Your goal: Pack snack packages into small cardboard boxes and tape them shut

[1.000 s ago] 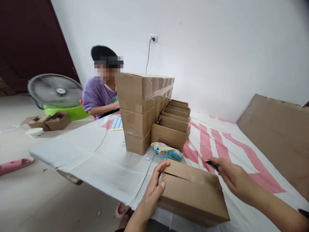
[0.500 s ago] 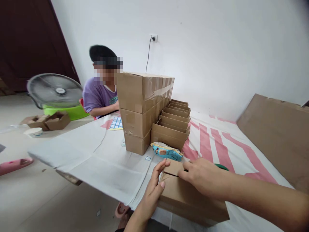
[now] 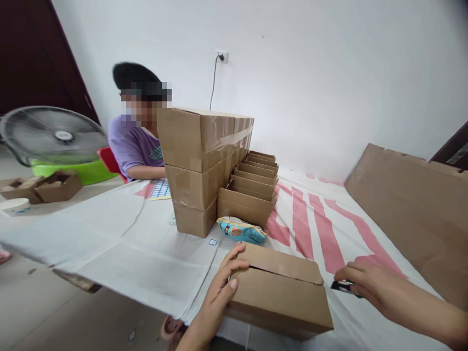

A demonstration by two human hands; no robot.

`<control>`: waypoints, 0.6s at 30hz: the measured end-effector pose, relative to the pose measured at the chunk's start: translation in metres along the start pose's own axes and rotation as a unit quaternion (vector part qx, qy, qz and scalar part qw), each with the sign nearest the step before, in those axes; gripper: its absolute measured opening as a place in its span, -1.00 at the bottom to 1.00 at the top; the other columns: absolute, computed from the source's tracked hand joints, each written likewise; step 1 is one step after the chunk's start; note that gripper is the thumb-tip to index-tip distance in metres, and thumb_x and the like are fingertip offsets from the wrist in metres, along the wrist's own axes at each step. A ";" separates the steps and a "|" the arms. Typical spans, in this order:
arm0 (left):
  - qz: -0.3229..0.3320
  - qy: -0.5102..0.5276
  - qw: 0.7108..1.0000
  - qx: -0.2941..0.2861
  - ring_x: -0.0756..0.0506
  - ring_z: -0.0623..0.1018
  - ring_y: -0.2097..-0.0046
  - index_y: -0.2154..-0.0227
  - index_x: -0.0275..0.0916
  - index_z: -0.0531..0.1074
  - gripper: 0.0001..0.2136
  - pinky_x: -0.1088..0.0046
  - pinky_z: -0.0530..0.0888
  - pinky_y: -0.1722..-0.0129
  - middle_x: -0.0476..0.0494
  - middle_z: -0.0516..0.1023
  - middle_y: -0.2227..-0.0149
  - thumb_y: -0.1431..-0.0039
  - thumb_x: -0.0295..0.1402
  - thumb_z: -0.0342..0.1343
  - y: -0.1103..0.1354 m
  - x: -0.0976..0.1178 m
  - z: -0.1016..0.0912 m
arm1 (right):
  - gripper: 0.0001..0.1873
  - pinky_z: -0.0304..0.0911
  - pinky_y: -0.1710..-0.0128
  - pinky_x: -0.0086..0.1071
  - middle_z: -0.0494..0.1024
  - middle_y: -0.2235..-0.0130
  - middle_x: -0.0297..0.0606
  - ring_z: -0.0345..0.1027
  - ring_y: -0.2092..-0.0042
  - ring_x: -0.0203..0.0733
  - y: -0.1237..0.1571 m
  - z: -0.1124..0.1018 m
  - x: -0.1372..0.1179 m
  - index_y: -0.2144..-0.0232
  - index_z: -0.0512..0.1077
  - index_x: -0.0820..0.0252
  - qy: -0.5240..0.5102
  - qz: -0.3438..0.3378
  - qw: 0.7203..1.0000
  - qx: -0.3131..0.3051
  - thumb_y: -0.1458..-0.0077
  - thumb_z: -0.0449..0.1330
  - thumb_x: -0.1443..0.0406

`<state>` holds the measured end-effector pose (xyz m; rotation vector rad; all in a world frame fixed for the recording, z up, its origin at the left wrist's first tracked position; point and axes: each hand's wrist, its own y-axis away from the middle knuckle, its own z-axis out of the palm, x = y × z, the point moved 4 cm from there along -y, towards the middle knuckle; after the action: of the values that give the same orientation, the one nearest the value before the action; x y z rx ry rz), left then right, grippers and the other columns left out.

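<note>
A closed cardboard box [image 3: 278,292] lies on the cloth-covered table near me. My left hand [image 3: 219,292] rests against the box's left end, thumb on top and fingers curled on its side. To the right of the box, my right hand [image 3: 369,287] is closed on a small dark object [image 3: 341,286] with green and black parts; I cannot make out what it is. A blue snack packet [image 3: 243,230] lies just beyond the box.
A tall stack of taped boxes [image 3: 201,165] and a row of open boxes [image 3: 252,192] stand mid-table. A person in a purple shirt [image 3: 133,146] sits behind, by a fan [image 3: 53,136]. Flat cardboard [image 3: 413,209] leans at the right. A blue sticker sheet [image 3: 160,189] lies on the cloth.
My right hand drew back from over the box top to the right of the box, holding the small dark object. The view shifted rightward. My left hand stayed on the box.
</note>
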<state>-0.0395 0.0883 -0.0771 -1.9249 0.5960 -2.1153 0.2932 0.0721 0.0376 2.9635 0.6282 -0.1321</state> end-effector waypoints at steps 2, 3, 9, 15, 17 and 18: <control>-0.008 -0.002 1.000 0.000 -0.33 0.11 -0.35 0.12 -0.12 0.49 -0.68 0.00 0.06 -0.29 -0.19 0.19 -0.32 -0.24 -0.08 -0.02 0.001 0.001 0.000 | -0.69 0.28 0.28 -0.35 0.58 0.19 -0.20 0.44 0.24 -0.10 0.010 0.024 0.018 0.12 0.46 0.01 -0.062 0.039 0.997 -0.021 -0.22 -0.04 0.23; -0.010 -0.002 1.000 0.000 -0.33 0.12 -0.34 0.12 -0.12 0.49 -0.68 -0.01 0.07 -0.28 -0.19 0.18 -0.32 -0.24 -0.08 -0.02 0.002 0.002 0.000 | -0.69 0.29 0.26 -0.33 0.58 0.17 -0.18 0.45 0.22 -0.09 0.013 0.039 0.026 0.11 0.45 0.03 -0.088 0.053 0.994 -0.026 -0.22 -0.05 0.23; -0.026 -0.012 1.000 -0.012 -0.36 0.11 -0.34 0.13 -0.12 0.51 -0.64 -0.02 0.10 -0.26 -0.19 0.11 -0.35 -0.22 -0.03 -0.01 0.004 -0.003 -0.002 | -0.72 0.33 0.18 -0.28 0.59 0.23 -0.23 0.48 0.21 -0.06 0.024 0.129 0.056 0.21 0.49 0.02 -0.128 0.118 0.984 -0.027 -0.14 0.00 0.30; -0.023 -0.001 1.000 -0.002 -0.35 0.08 -0.36 0.12 -0.10 0.51 -0.65 0.02 0.07 -0.28 -0.15 0.07 -0.37 -0.22 -0.03 -0.01 0.004 -0.002 -0.001 | -0.75 0.37 0.11 -0.22 0.56 0.13 -0.18 0.47 0.12 -0.05 0.013 0.109 0.060 0.16 0.48 0.05 -0.089 0.073 0.991 0.067 -0.21 0.05 0.19; -0.026 0.005 1.000 0.001 -0.36 0.08 -0.36 0.12 -0.11 0.51 -0.64 0.01 0.09 -0.28 -0.16 0.07 -0.37 -0.21 -0.03 0.00 0.003 -0.001 -0.001 | -0.74 0.36 0.06 -0.18 0.54 0.07 -0.17 0.44 0.06 -0.05 0.006 0.083 0.051 0.10 0.43 0.06 -0.074 0.060 0.984 0.149 -0.24 0.04 0.16; -0.029 0.005 1.000 0.000 -0.37 0.08 -0.36 0.12 -0.11 0.51 -0.64 0.00 0.09 -0.27 -0.17 0.07 -0.37 -0.21 -0.03 0.00 0.003 -0.002 -0.001 | -0.73 0.37 0.05 -0.18 0.52 0.06 -0.17 0.43 0.03 -0.06 0.003 0.069 0.042 0.07 0.40 0.06 -0.069 0.047 0.978 0.191 -0.25 0.04 0.16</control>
<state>-0.0406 0.0863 -0.0801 -1.9548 0.5495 -2.1605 0.3288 0.0773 -0.0354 3.3023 0.4914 -0.5005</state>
